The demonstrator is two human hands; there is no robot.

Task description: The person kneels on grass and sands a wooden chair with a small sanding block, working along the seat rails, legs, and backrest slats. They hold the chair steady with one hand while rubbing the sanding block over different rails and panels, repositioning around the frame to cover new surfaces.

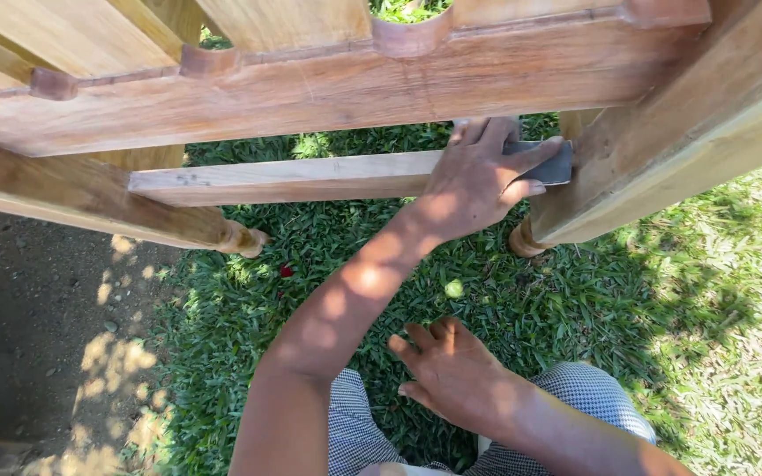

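Note:
My left hand [474,181] reaches forward and presses a dark grey piece of sandpaper [557,167] against the right end of a thin wooden crossbar [284,179], where the bar meets a thick wooden leg [663,150]. The thumb lies over the sandpaper. My right hand [451,370] hangs lower, above the grass by my knee. It is palm down with fingers slightly spread and holds nothing. A broad wooden rail [328,88] with rounded joints runs across above the crossbar.
The wooden frame stands on green grass [575,308]; turned leg ends show at the left [242,238] and right [522,242]. Bare dirt [37,317] lies to the left. My checked trousers [588,392] are at the bottom edge.

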